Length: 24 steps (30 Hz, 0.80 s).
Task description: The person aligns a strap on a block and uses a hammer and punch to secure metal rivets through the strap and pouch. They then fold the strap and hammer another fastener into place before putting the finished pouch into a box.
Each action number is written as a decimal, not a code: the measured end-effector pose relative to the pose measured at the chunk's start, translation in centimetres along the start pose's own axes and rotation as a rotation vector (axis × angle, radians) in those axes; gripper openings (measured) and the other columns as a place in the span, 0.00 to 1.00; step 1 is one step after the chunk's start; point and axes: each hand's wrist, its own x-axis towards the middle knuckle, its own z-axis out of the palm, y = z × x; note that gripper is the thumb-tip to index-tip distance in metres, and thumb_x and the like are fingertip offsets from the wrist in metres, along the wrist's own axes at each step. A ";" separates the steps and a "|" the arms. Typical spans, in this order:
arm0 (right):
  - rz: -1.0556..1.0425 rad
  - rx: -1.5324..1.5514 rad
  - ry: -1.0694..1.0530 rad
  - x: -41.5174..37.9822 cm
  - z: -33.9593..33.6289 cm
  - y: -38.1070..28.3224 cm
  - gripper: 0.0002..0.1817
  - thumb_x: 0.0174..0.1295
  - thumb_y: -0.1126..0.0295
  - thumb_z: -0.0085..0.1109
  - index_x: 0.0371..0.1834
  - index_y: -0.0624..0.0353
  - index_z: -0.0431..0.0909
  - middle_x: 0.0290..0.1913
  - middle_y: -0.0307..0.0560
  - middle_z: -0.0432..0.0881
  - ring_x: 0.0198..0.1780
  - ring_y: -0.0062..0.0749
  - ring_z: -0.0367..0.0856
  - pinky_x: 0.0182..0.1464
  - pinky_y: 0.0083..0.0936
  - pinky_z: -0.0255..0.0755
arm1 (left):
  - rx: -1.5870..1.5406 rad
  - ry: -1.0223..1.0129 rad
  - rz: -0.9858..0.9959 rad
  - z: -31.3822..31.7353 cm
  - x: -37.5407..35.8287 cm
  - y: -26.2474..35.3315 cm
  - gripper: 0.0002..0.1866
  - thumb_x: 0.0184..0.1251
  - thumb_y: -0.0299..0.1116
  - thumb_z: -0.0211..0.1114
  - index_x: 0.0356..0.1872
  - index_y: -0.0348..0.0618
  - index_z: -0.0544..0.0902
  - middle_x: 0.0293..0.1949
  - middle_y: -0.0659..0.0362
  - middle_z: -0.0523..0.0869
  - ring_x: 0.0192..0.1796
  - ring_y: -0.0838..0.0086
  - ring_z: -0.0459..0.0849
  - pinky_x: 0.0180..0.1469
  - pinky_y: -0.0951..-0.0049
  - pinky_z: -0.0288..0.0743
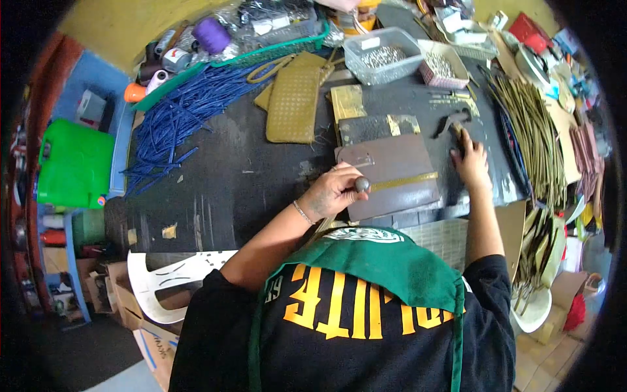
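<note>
My left hand is closed around a metal punch-like tool, whose round grey end faces up. It is over the left part of a brown board. An olive-gold strip lies across that board, its left end reaching toward my left hand. To the right of the board, my right hand has its fingers curled around the handle of a hammer-like tool with a dark, somewhat blurred head. A clear rounded plastic piece rests on the board, just above my left hand.
Olive woven pouches lie beyond the board. Blue strips are piled at left, olive strips at right. Clear tubs of small metal parts and a green tray stand at the back. A white chair is at front left.
</note>
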 end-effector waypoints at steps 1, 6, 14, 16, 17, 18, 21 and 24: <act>-0.003 -0.017 0.046 -0.2 1.2 0.5 0.30 0.53 0.58 0.52 0.60 0.32 0.54 0.48 0.49 0.67 0.50 0.45 0.66 0.48 0.44 0.62 | 0.012 0.009 0.015 0.1 -0.1 -0.2 0.12 0.49 0.38 0.63 0.25 0.39 0.76 0.28 0.61 0.77 0.35 0.72 0.74 0.40 0.75 0.68; 0.097 -0.093 -0.088 0.9 0.1 0.0 0.27 0.57 0.57 0.46 0.61 0.35 0.53 0.48 0.51 0.66 0.51 0.45 0.65 0.47 0.42 0.64 | 0.020 0.026 0.026 0.3 -0.3 -0.4 0.12 0.50 0.39 0.63 0.26 0.39 0.76 0.29 0.62 0.77 0.36 0.72 0.74 0.41 0.74 0.68; -0.093 1.075 -0.033 -4.0 -13.3 -5.4 0.17 0.59 0.66 0.48 0.49 0.63 0.64 0.24 0.39 0.70 0.21 0.17 0.67 0.23 0.14 0.63 | 0.048 0.026 0.049 0.2 -0.2 -0.2 0.13 0.50 0.39 0.62 0.27 0.40 0.76 0.29 0.61 0.77 0.36 0.71 0.74 0.41 0.74 0.68; -0.257 0.935 -0.099 -6.9 -16.7 -7.0 0.18 0.57 0.68 0.50 0.49 0.64 0.63 0.26 0.44 0.73 0.23 0.21 0.70 0.26 0.17 0.65 | 0.040 0.022 0.033 0.3 -0.4 -0.3 0.12 0.50 0.40 0.62 0.28 0.41 0.76 0.29 0.61 0.77 0.36 0.71 0.74 0.41 0.74 0.68; -0.340 0.766 -0.172 -8.1 -17.7 -7.5 0.20 0.56 0.67 0.51 0.49 0.64 0.63 0.27 0.51 0.74 0.26 0.30 0.75 0.28 0.24 0.68 | 0.037 0.026 0.025 0.4 -0.4 -0.4 0.12 0.50 0.40 0.62 0.29 0.41 0.76 0.29 0.61 0.78 0.36 0.71 0.74 0.41 0.73 0.68; -0.406 0.686 -0.187 -9.2 -18.0 -8.6 0.21 0.53 0.66 0.55 0.48 0.63 0.63 0.28 0.57 0.75 0.30 0.44 0.77 0.30 0.32 0.69 | 0.036 0.027 0.025 0.3 -0.3 -0.6 0.12 0.50 0.40 0.62 0.29 0.41 0.76 0.29 0.61 0.78 0.36 0.71 0.74 0.41 0.73 0.68; -0.591 0.493 -0.264 -10.1 -17.4 -10.2 0.22 0.51 0.66 0.57 0.47 0.63 0.64 0.29 0.58 0.75 0.33 0.53 0.75 0.33 0.36 0.69 | 0.004 0.081 0.123 0.4 0.0 0.1 0.09 0.50 0.37 0.63 0.30 0.45 0.77 0.30 0.61 0.78 0.35 0.68 0.75 0.41 0.71 0.67; -0.543 0.560 -0.196 -9.4 -18.6 -10.6 0.20 0.51 0.69 0.56 0.46 0.64 0.65 0.30 0.61 0.74 0.33 0.53 0.75 0.33 0.35 0.69 | 0.054 0.038 0.106 0.2 -0.3 -0.2 0.09 0.51 0.36 0.63 0.29 0.43 0.77 0.29 0.61 0.77 0.35 0.69 0.75 0.40 0.72 0.68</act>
